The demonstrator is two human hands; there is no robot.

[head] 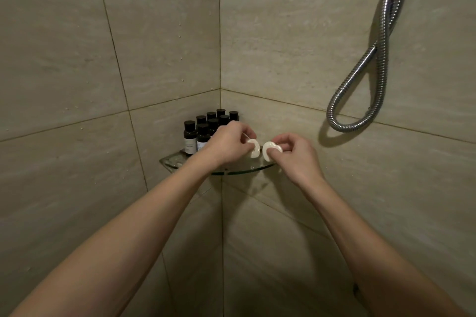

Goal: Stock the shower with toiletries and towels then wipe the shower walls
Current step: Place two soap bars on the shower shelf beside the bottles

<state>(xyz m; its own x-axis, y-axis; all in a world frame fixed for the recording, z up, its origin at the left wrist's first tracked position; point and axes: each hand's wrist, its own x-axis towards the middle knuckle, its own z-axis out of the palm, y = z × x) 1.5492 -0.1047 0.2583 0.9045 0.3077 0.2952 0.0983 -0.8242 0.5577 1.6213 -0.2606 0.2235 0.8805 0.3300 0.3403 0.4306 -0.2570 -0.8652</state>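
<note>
Over the glass corner shelf [172,162] I've got two small white soaps, one per hand. Left hand [226,144] pinches the left soap disc [253,148] at its rim, fingers curled in tight. Right hand [296,157] pinches the right soap disc [269,150] the same way, thumb on the face. The discs sit just beside each other at the shelf's front right; whether they touch the glass, can't tell. Dark-capped bottles [206,128] are clustered behind, to the left. My read: soaps are light, stiff, maybe slick; wrapper unclear. Best hold is a fingertip pinch on the rim, then lay flat. Glass, so go down gently.
</note>
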